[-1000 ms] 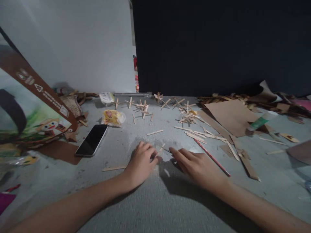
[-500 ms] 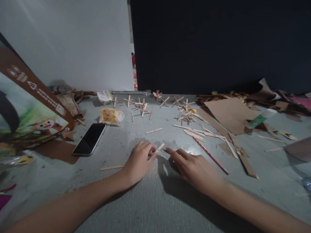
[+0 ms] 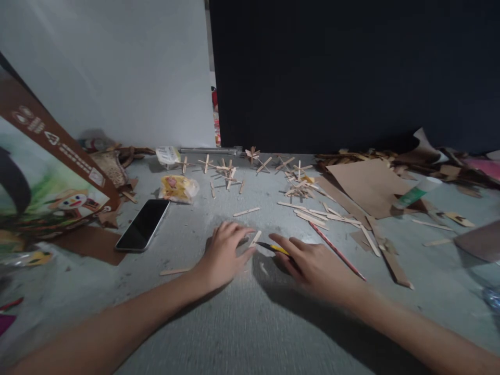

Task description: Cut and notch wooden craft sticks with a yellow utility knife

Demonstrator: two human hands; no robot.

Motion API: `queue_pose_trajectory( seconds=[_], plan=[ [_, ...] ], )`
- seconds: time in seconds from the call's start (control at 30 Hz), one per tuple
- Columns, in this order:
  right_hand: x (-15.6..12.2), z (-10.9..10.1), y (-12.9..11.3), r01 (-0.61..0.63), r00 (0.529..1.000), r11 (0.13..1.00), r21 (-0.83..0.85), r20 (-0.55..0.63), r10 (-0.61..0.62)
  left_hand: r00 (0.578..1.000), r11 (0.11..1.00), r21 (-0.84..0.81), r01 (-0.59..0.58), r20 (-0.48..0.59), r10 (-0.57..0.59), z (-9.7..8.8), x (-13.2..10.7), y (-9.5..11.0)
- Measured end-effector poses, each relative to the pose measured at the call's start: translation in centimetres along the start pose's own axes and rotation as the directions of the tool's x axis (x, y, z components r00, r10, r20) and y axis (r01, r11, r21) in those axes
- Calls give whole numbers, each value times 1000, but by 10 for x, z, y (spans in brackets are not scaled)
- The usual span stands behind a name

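My left hand rests low over the grey table. Its thumb and index finger are bent around a short flat wooden craft stick, which sits at their tips; the exact contact is blurred. My right hand is closed around a utility knife with a yellow and black body. The knife's dark tip points left, at or very near the craft stick. Another craft stick lies partly behind my left wrist. A single stick lies beyond my hands.
Several crossed-stick pieces stand toward the back. Loose sticks and a red pencil lie to the right, near cardboard and a glue stick. At left are a phone, a yellow packet and a printed bag.
My left fingers have spread wider around the craft stick. The knife's yellow body now shows, and its tip has come closer to the stick. The view has shifted slightly.
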State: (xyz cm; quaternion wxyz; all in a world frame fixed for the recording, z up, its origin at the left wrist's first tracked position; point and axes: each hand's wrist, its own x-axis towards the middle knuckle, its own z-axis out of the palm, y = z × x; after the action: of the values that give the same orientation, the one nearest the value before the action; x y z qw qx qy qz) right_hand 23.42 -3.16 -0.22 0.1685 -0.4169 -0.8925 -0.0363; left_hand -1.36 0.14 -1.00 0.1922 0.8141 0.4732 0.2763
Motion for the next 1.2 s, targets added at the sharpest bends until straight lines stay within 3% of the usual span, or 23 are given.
queue_pose_trajectory(
  seconds=[0.2,0.47,0.67,1.2],
  plan=[
    [2,5,18,80,997,995,53,-14,-79,990,986,117,-118,85,109,1,-2,-6],
    [0,3,30,178,984,982,-62,20,-177,989,996,76,-55,140,44,0,2,-10],
    [-2,9,38,238,971,971,-15,-11,-239,989,996,73,-49,139,39,-1,2,-9],
    [4,14,33,245,965,966,82,-113,-235,985,991,105,-78,159,61,-2,2,-8]
  ],
)
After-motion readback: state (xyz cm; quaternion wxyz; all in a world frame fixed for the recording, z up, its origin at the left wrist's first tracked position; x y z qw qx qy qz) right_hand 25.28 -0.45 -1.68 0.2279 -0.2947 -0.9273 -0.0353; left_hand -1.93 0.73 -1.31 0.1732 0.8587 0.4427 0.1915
